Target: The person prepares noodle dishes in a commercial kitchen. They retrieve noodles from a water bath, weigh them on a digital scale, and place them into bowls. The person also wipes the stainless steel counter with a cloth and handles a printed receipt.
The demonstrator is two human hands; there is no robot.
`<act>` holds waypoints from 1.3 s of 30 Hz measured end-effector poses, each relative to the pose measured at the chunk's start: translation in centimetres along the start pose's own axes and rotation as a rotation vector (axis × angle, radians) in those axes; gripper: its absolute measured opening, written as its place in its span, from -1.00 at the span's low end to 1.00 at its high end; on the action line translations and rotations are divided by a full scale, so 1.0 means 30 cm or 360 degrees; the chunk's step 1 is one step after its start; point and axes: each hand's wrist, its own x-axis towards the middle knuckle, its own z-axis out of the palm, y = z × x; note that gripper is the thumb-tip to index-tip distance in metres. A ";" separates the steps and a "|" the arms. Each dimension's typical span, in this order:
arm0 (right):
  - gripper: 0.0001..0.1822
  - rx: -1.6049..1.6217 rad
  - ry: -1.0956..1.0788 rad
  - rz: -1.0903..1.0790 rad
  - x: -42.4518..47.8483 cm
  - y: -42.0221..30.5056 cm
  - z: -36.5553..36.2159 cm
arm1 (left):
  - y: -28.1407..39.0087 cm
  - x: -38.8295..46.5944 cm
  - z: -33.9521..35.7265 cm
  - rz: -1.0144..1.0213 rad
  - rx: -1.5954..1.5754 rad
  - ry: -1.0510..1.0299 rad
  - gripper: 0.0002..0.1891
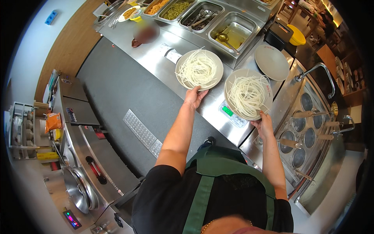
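My left hand [196,98] grips the near rim of a pale plate [218,76] heaped with white noodles [200,68], over the steel counter. My right hand [262,124] holds the near rim of a second plate [229,79] bearing a pile of white noodles [248,95]. That plate overlaps a digital kitchen scale [233,117] with a lit green display; whether it rests on the scale I cannot tell. Beyond my right hand lies a bare plate [271,63] on the counter. The undersides of both held plates, and some of my fingers, are hidden.
Steel food pans, one with yellowish liquid [233,30] and a ladle [223,37], line the counter's back. To the right are a noodle boiler [304,128] with several strainer baskets and a tap [327,73]. A steel worktop [105,163] stands across the dark floor at left.
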 end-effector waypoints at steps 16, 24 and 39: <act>-0.78 -0.0068 -0.0188 0.0076 0.073 0.042 0.319 | 0.266 -0.150 -0.273 -0.0039 0.0240 0.0174 -0.66; -0.74 0.0125 -0.0163 0.0081 0.211 0.086 0.488 | 0.259 -0.411 -0.495 -0.0050 0.0289 0.0264 -0.61; -0.72 0.0128 -0.0258 0.0147 0.492 0.134 0.739 | 0.112 -0.439 -0.416 -0.0345 0.0454 -0.0006 -0.62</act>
